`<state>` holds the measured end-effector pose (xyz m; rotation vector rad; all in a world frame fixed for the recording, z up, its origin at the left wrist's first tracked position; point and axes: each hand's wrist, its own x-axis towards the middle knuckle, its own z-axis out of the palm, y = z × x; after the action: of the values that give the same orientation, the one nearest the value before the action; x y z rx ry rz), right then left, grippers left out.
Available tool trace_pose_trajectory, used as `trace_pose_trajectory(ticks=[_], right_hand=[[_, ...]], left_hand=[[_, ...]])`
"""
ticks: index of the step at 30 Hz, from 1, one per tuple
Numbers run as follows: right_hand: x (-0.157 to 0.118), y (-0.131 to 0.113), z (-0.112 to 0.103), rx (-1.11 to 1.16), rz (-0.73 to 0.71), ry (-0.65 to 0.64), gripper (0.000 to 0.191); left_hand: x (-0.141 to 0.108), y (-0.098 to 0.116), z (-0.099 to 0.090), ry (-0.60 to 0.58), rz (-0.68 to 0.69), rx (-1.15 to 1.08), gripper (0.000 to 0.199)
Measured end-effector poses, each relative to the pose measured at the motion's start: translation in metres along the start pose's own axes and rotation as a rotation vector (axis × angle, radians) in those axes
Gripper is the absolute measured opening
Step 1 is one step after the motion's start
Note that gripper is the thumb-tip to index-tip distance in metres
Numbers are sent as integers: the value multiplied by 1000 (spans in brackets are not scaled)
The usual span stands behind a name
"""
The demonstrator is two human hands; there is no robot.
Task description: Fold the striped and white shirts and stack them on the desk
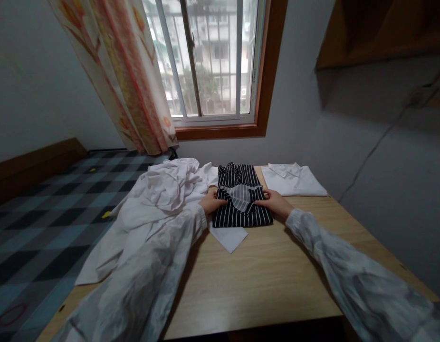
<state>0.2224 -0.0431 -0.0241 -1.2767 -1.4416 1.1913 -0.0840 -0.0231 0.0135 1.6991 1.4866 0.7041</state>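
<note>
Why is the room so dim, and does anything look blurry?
Head view: the bright window probably makes the wall look dim; head view: the buildings outside look hazy; head view: the striped garment looks fairly clear.

Window (220,102), 12 o'clock: wood-framed; through it I make out a building (220,47) and greenery (202,85). Curtain (123,71), between 10 and 11: flower-printed, hanging at the window's side. Shelf (369,33), 2 o'clock: brown, inside too dark for me. Cable (367,160), 3 o'clock: slants down the wall (298,114). Bed (63,228), between 8 and 9: checked cover. Board (38,164), 9 o'clock: wooden, bordering the bed.
</note>
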Motion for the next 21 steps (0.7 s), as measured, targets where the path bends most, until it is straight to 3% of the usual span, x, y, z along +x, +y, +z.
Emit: trace_pose_trajectory(ticks=[3,6,8,9,12,15,19,21], right_hand=[[8,5,4,-71,-67,43,61],[5,-1,5,-291,-314,198,75],[-4,-13,5,-452,-528,249,68],[-11,-19,4,-517,-621,213,62],[-27,-35,4,-645,-786,-34,51],[-27,-37,9,-701,-789,-99,49],[-4,-26,19,-675,-608,130,10],[8,-20,21,-650,-492,237,20]], left_hand=[[3,7,-1,90,15,70,63],[5,16,-2,223,242,291,80],[6,20,-2,212,446,412,60],[7,21,-2,182,516,448,44],[14,23,0,125,483,440,5],[23,25,5,182,324,379,31],[35,30,12,240,255,322,53],[40,30,15,269,206,282,50]])
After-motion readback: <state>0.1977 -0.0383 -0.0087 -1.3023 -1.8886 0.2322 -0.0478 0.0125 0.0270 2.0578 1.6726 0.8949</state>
